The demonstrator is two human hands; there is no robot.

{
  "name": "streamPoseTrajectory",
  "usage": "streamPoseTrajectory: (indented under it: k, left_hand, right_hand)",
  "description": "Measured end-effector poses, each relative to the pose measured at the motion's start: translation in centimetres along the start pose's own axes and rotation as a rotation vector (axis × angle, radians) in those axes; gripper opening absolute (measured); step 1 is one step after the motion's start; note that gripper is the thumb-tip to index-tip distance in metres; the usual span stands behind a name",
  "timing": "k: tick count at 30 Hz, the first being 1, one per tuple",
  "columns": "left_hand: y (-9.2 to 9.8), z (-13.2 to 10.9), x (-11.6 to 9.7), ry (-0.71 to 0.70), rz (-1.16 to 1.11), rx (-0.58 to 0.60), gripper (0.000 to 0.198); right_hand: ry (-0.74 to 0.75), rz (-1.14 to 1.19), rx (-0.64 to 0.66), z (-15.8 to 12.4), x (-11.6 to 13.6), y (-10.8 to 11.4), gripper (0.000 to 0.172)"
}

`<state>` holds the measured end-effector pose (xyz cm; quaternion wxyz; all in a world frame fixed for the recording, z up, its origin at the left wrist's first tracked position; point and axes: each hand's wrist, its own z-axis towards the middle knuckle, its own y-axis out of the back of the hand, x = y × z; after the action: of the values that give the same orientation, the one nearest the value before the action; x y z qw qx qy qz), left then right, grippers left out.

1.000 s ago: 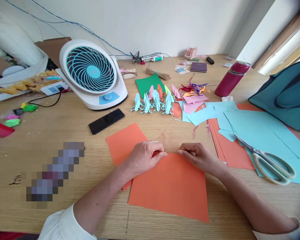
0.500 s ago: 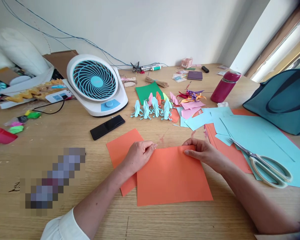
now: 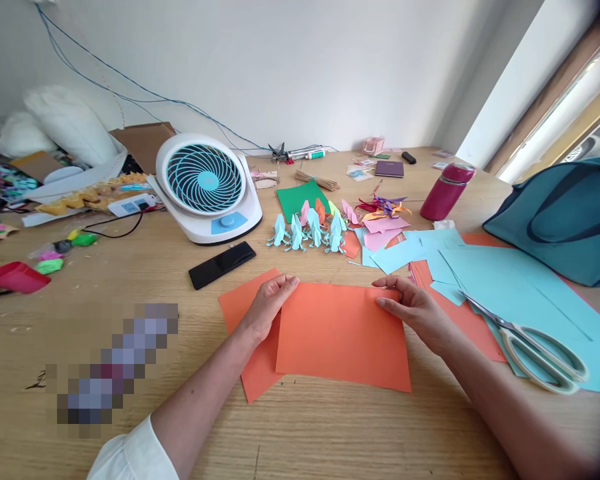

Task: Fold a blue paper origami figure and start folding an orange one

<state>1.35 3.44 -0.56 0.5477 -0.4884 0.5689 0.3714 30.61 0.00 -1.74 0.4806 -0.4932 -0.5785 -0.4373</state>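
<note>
Readable text: none resolves. The hub of the white fan (image 3: 209, 181), beyond and to the left of the front orange sheet (image 3: 340, 337), carries a small marking too fine to read. A dark handwritten mark (image 3: 36, 380) on the wooden surface (image 3: 330, 433), well to the left of the front orange sheet, is not legible either. The sheet itself shows a plain face.

Reference item: the front orange sheet. It lies between my two hands, its far corners at my grip and its near edge toward me.

Left grip: my left hand (image 3: 265, 310) pinches the far left corner between thumb and bent fingers.

Right grip: my right hand (image 3: 413, 303) is at the far right corner, thumb on the face, index finger extended at the far edge, tips apart. I cannot tell whether the hidden fingers press from behind.

Positions relative to the front orange sheet:
- Second orange sheet (image 3: 260, 382): left side, partly covered by it.
- Black phone (image 3: 223, 265): beyond, to the left.
- Light-blue folded figures (image 3: 314, 228): directly beyond.
- Scissors (image 3: 506, 325): to the right, resting on light-blue sheets (image 3: 545, 280).
- Magenta flask (image 3: 445, 197): beyond, to the right.
- Teal bag (image 3: 570, 207): farther right.
</note>
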Motion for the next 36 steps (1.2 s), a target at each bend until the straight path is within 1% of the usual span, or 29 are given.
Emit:
streamPoseTrajectory:
  k: [2,5,7,8,10,12,14,16,17,19,21,25,30,34,36]
  left_hand:
    - [-0.2,-0.1,0.1,0.027,-0.053,0.025,0.037]
    - [-0.6,-0.2,0.3,0.044,-0.074,0.035,0.039]
    - [-0.7,-0.3,0.2,-0.002,-0.08,0.029,0.037]
    - [-0.8,-0.4,0.2,-0.047,-0.074,0.023,0.035]
    - [-0.9,-0.7,-0.2,-0.19,-0.011,-0.001,0.025]
    - [-1.0,-1.3,-0.9,-0.402,0.141,-0.04,0.018]
    - [-1.1,-2.0,-1.8,-0.645,0.335,-0.065,0.015]
    - [-1.3,-2.7,-2.6,-0.841,0.499,-0.039,0.008]
    - [-1.3,-3.0,-3.0,-0.921,0.573,-0.031,0.006]
    - [-1.4,-3.4,-3.3,-1.036,0.702,-0.033,0.004]
    - [-1.4,-3.4,-3.3,-1.092,0.793,-0.047,0.003]
    - [-1.2,-3.0,-2.7,-1.138,0.866,-0.089,0.002]
    - [-1.2,-2.8,-2.7,-1.235,0.872,-0.087,0.001]
    - [-1.2,-2.9,-2.6,-1.248,0.886,-0.081,0.001]
    - [-1.3,-3.0,-2.5,-1.239,0.829,-0.07,0.002]
  right_hand:
    - [0.018,0.007,-0.036,0.0,0.0,0.0,0.048]
    - [0.071,0.034,-0.086,0.0,0.2,-0.1,0.051]
    - [0.099,0.063,-0.099,0.0,0.3,-0.2,0.055]
    - [0.105,0.08,-0.094,0.0,0.4,-0.3,0.057]
    - [0.117,0.104,-0.075,-0.1,0.5,-0.5,0.055]
    - [0.16,0.08,-0.064,-0.1,0.7,-0.6,0.04]
    - [0.254,0.013,-0.094,-0.3,0.8,-0.7,0.027]
    - [0.372,-0.04,-0.144,-0.6,1.1,-0.7,0.021]
    - [0.432,-0.052,-0.171,-0.8,1.3,-0.7,0.019]
    - [0.528,-0.061,-0.207,-1.3,1.7,-0.7,0.017]
    - [0.579,-0.051,-0.22,-1.7,2.2,-0.8,0.018]
    - [0.607,-0.08,-0.226,-1.9,2.6,-0.9,0.021]
    - [0.676,-0.131,-0.222,-1.5,2.3,-0.4,0.017]
    - [0.663,-0.146,-0.218,-1.5,2.3,-0.3,0.016]
    - [0.639,-0.162,-0.226,-1.5,2.3,-0.3,0.013]
